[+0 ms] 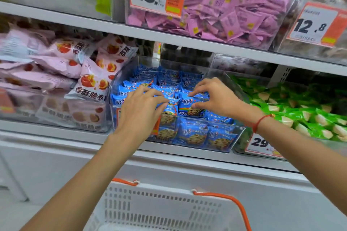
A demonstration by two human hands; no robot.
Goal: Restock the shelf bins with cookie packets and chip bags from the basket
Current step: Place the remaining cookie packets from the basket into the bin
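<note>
While your left hand (144, 107) lies flat and your right hand (216, 95) pinches a small blue crinkly-film cookie packet (189, 107) at twelve o'clock, grip its sealed edges gently: light, slippery, crumbly.

White metal shelving (105, 24), two tiers in view. Pale cabinet panel (56, 165) under lower shelf board. Perforated upright (281, 76) at back, right of centre, below upper board. Lighting bright, even.
</note>
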